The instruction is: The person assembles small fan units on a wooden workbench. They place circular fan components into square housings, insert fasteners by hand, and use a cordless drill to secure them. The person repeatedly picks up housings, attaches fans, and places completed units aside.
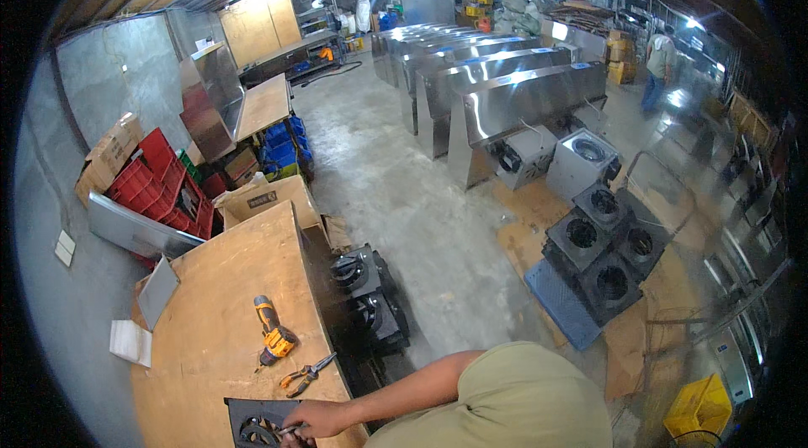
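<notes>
At the lower edge, my right hand (321,420) is closed, its fingers bent down over a black square fan housing (241,411). A small light-coloured piece shows at the fingertips, too little to name. The housing lies on the near edge of a wooden worktable (220,296), and the frame cuts off its lower part. Just beyond it on the tabletop are pliers (308,375) with dark and orange handles. A yellow and black cordless drill (273,334) lies farther up. My left hand cannot be made out.
Black fan units (370,296) are stacked beside the worktable. More fan units (602,246) sit on cardboard at the right. Long steel hoods (522,103) stand in a row beyond. Red crates (164,187) lean by the left wall. Another person (659,65) stands at the far right.
</notes>
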Tool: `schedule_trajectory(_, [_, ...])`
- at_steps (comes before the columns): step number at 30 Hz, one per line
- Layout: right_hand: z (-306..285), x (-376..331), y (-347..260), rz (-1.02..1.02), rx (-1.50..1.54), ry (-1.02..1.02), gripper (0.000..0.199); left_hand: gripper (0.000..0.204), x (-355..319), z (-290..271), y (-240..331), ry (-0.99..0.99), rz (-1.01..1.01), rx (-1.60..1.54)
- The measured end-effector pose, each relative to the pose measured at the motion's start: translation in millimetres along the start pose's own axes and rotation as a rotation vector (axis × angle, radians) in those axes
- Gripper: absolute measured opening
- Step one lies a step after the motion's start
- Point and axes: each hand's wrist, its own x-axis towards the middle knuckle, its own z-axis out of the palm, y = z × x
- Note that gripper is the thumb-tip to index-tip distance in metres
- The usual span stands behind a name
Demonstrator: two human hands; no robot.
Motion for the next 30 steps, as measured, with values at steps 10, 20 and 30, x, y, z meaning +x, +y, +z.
schedule_trajectory(10, [-30.4,-14.4,27.9,-0.029,-0.056,-0.025,0.032,0.041,10.2,26.7,-24.0,0.025,-0.048,-0.104])
schedule_trajectory(20, [23.9,-13.5,59.5,-0.239,-0.032,-0.383,0.043,0.042,-61.9,-11.1,-55.5,0.125,-0.183,-0.403])
schedule_trajectory(30, [37.6,2.4,66.1,-0.171,-0.335,-0.55,0.049,0.023,-74.4,-31.5,-81.7,0.398,-0.307,-0.419])
